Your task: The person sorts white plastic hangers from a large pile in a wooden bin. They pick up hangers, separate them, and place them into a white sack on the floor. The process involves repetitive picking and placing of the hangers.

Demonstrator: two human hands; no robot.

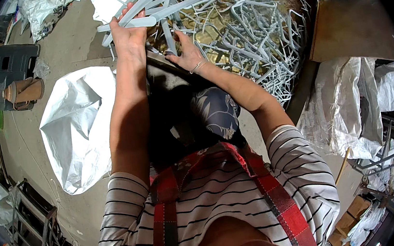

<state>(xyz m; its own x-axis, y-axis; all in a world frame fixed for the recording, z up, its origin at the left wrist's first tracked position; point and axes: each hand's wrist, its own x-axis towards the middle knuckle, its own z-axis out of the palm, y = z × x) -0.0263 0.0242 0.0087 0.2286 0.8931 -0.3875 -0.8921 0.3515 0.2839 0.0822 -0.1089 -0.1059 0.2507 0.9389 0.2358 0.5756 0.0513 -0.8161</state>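
My left hand (pixel 129 32) is palm up at the near left corner of a bin, its fingers curled round several flat, pale grey strips with rounded ends (pixel 138 8). The strips fan out across the fingers in different directions. Just to the right, my right hand (pixel 189 53) hangs over the bin's near edge, thumb and fingers apart. A further pale strip (pixel 168 35) stands out between the two hands, close to the right thumb and fingertips. Many bent, pale grey rod-like pieces (pixel 255 34) lie tangled in the bin, beyond and right of my right hand.
An open white sack (pixel 79 131) stands on the floor to the left. Beyond it are a dark plastic stool (pixel 8 63) and a rusty brown metal part (pixel 23 91). Whitish sacks (pixel 350 105) hang at the right, below a brown panel (pixel 354 29). The bin's rim (pixel 168 60) runs before me.
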